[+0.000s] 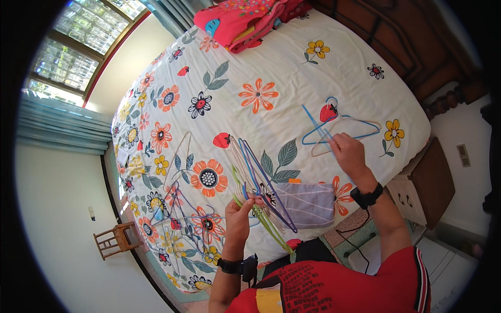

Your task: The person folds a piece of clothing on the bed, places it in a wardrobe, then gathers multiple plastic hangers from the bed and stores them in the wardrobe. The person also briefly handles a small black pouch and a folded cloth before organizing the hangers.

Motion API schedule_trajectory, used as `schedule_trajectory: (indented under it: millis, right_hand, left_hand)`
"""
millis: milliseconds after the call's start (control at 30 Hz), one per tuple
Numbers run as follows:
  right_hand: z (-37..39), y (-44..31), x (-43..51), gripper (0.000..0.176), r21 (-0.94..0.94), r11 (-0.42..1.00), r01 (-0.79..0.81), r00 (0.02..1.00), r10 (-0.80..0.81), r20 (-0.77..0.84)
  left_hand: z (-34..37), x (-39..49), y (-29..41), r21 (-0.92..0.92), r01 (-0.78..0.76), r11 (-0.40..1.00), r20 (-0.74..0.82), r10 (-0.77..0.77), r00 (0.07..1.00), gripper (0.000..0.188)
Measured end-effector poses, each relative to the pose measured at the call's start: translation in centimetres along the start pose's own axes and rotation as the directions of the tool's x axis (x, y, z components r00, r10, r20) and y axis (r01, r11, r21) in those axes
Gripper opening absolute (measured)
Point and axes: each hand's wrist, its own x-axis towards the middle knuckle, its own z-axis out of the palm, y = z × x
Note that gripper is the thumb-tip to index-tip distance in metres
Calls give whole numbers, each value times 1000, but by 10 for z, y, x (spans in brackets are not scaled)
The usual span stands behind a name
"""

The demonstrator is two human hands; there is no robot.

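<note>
My left hand (238,215) grips a bundle of clothes hangers (270,176) near their hooks. White, blue, purple and green ones are fanned out in it above the bed's near edge. Further right, my right hand (348,154) is closed on a thin blue clothes hanger (315,119), blurred and seen nearly edge-on. Just beyond that hand, a blue hanger (362,132) and a white hanger (319,152) overlap on the bedsheet. More loose hangers (184,211), purple, blue and white, lie tangled on the left of the bed.
A floral sheet covers the bed (231,94). A folded grey cloth item (307,205) with pale lines lies beside the bundle. Pink-red bedding (242,23) is piled at the far edge. A wooden chair (117,238) stands left, a bedside cabinet (424,186) right.
</note>
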Motion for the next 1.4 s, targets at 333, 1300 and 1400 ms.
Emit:
schedule_trajectory:
  millis: [333,1300,1400]
  right_hand:
    - [42,-167,-26,20,782,592,-198,877,-249,411]
    - [158,211,10,30,-576,804,-148,858,394,329]
    - [160,194,5,27,-530,828,-185,725,479,495]
  left_hand:
    - [10,-12,-6,190,67,980,-122,-44,991,17]
    - [-39,-104,39,-26,-181,983,-215,171,961,46]
    - [-38,-125,51,99,-165,981,-192,182,964,71]
